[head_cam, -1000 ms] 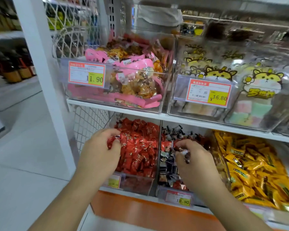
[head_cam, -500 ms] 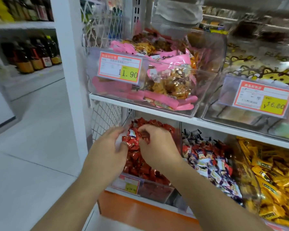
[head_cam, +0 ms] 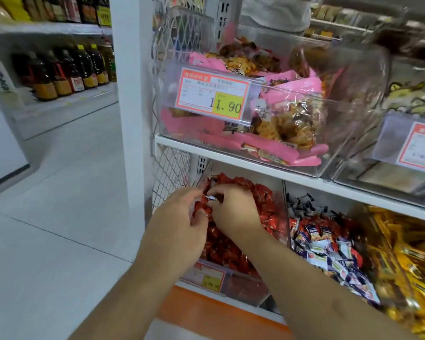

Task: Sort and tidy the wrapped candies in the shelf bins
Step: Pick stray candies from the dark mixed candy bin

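Both hands are inside the leftmost clear bin (head_cam: 245,288) on the lower shelf, which is heaped with red wrapped candies (head_cam: 263,200). My left hand (head_cam: 179,222) curls over red candies at the bin's left side and grips some. My right hand (head_cam: 233,212) pinches a small candy with a silver and dark wrapper (head_cam: 212,198) between thumb and fingertips, right beside the left hand's fingers. The middle bin holds mixed blue, white and red candies (head_cam: 329,246). The right bin holds yellow wrapped candies (head_cam: 407,253).
The upper shelf (head_cam: 219,155) overhangs the bins and carries a clear bin of pink snack packs (head_cam: 280,114) with an 11.90 price tag (head_cam: 214,94). A white post (head_cam: 133,94) and a wire mesh panel (head_cam: 172,168) stand left of the bins. Bottles (head_cam: 66,69) line a far shelf across the tiled aisle.
My right hand has left the middle bin and crossed to the red candy bin with a candy in it, meeting my left hand. The view has swung left and closer.
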The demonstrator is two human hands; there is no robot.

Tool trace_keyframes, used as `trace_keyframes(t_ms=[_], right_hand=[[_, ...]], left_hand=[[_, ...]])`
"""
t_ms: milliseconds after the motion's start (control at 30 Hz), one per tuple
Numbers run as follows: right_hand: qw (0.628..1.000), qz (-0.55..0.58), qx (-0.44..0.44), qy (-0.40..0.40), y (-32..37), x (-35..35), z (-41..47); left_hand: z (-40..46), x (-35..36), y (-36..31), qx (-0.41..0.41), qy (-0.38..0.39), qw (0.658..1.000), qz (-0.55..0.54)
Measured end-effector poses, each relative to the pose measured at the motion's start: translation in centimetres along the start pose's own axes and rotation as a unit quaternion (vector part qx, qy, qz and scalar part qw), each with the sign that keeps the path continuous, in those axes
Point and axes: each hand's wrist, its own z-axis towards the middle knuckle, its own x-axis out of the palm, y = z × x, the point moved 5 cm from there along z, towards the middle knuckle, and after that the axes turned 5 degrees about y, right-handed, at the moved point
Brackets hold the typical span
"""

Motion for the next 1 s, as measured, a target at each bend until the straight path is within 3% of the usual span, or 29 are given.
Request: trace_keyframes(t_ms=[300,533,700,1000], right_hand=[[0.992,0.05,-0.077,-0.089,1.0,-8.2,-9.8],[0.995,0.006,0.027,-0.101,-7.0,-12.9,-14.9],[0.993,-0.042,0.108,-0.033,-11.4,-13.4,-14.7],[0.997,-0.024,0.048,-0.05,-10.8,-13.0,-15.9]], left_hand=[[-1.0,0.0,-2.5,0.052,-0.025,0.998,0.035],[-2.4,2.5,-5.4,0.087,0.014,0.995,0.046],[-2.7,3.8,-6.2,0.093,0.034,0.993,0.057],[-1.7,3.2,-5.4,0.078,0.017,0.994,0.069]])
